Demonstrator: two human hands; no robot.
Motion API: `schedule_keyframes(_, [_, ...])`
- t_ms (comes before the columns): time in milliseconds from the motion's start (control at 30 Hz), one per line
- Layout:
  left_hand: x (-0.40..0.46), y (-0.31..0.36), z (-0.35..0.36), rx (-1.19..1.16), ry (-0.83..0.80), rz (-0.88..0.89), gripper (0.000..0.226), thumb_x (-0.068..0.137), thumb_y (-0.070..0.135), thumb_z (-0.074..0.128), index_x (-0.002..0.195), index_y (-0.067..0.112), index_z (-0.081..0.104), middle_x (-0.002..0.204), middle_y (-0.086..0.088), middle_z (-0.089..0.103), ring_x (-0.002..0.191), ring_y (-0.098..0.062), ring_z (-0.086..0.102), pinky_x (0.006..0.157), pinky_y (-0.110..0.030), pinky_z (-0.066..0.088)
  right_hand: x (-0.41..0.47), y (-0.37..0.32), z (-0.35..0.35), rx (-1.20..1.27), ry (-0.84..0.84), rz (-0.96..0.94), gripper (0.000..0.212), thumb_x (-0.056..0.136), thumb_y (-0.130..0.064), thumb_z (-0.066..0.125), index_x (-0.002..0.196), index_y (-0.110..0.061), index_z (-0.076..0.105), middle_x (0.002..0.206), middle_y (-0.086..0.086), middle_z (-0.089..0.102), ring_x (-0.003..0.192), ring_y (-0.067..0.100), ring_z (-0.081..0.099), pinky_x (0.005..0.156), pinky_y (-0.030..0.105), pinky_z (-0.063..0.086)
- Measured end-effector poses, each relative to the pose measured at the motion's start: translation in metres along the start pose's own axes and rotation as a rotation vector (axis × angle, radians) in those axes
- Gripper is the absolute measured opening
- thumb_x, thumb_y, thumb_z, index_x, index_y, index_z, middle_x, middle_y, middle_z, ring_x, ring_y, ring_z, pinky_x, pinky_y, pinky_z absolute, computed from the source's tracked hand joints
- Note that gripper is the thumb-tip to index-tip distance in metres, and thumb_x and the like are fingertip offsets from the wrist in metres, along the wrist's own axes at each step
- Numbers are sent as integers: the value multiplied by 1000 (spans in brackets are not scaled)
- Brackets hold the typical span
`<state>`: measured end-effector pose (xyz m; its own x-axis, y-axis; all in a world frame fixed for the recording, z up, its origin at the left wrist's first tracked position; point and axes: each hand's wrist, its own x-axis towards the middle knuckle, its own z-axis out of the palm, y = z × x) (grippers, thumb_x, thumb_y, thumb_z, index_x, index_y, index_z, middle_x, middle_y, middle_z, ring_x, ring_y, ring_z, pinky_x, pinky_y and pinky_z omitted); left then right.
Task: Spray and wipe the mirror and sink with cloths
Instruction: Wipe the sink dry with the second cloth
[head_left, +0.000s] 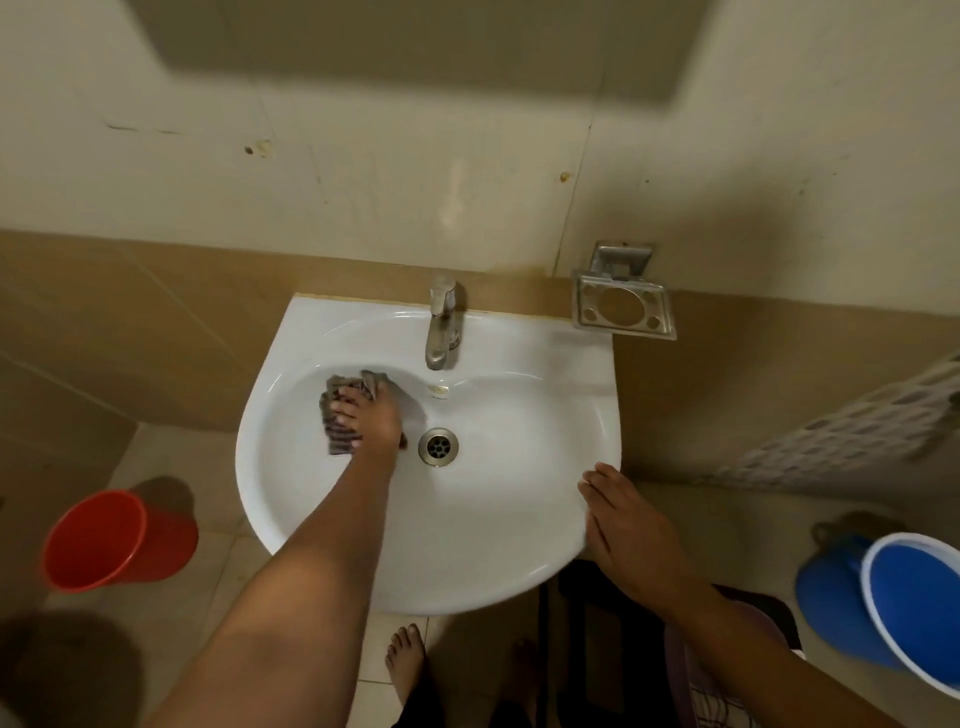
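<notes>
one hand (626, 525) on sink (519, 561) rim

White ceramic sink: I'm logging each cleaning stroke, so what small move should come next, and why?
Probably sweep the grey striped cloth rightward past the metal drain. The left hand presses it on the left of the white ceramic sink bowl, below the steel faucet; the right side looks unwiped. The right hand rests open on the rim, steadying.
</notes>
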<state>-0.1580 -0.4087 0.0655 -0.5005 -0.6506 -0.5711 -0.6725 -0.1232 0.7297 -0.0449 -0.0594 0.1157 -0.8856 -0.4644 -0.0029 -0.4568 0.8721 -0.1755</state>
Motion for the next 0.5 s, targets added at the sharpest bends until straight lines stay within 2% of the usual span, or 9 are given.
schedule_keyframes(33, [11,-4,14,-257,-3,-146,96,82,80,40,155,21,18,154,-2,38,137,-29,43,111,-55,34,0,0,1,3,-1,3,47,93,-26,36,120,-4,66,126,11,66,125,26,58,104,33,38])
schedule_keyframes(67, [9,3,27,-475,-104,-237,95,79,78,50,153,27,21,150,-1,41,131,-30,48,101,-55,47,0,0,3,1,-2,6,47,92,-26,36,121,-3,66,126,11,66,125,26,57,104,33,37])
schedule_keyframes(100, [4,9,36,-700,-175,-260,86,79,72,54,150,31,27,147,-2,44,125,-30,52,90,-53,54,0,-1,4,-1,-2,6,47,92,-25,36,121,-3,66,127,11,65,126,26,56,105,34,37])
schedule_keyframes(133, [-9,19,39,-785,-188,-231,72,83,66,54,143,30,36,141,-1,47,119,-28,55,83,-50,57,0,-1,5,0,-3,5,47,92,-25,36,122,-3,65,128,10,64,127,26,55,107,34,37])
schedule_keyframes(200, [-36,35,49,-787,-166,-190,48,93,57,48,129,25,46,126,-1,51,109,-23,54,82,-47,55,0,-2,5,9,1,6,47,91,-24,37,122,-2,66,128,11,64,127,27,54,108,36,36])
schedule_keyframes(233, [-40,34,55,-796,-159,-179,48,95,55,47,132,25,44,123,-2,50,108,-23,53,85,-48,55,0,-2,5,13,7,7,47,90,-23,38,121,-2,66,128,11,64,127,27,55,108,36,37])
schedule_keyframes(333, [-37,13,81,-706,-157,-145,79,81,66,54,148,34,27,138,0,47,123,-25,52,102,-55,47,0,-3,7,16,19,11,46,90,-22,38,120,-2,67,127,11,64,127,27,54,107,36,39])
schedule_keyframes(433, [-23,-11,114,-717,-116,-209,102,63,77,58,149,31,27,146,0,48,126,-24,53,106,-50,44,-1,-3,8,1,20,-2,46,89,-22,39,119,-2,67,127,11,65,127,27,54,109,38,36])
schedule_keyframes(500, [-74,9,110,-796,-211,-253,76,85,60,59,145,19,33,136,-3,54,119,-22,56,109,-45,43,0,-3,5,-5,25,-4,46,89,-23,39,117,-3,68,125,11,66,124,27,57,108,38,36])
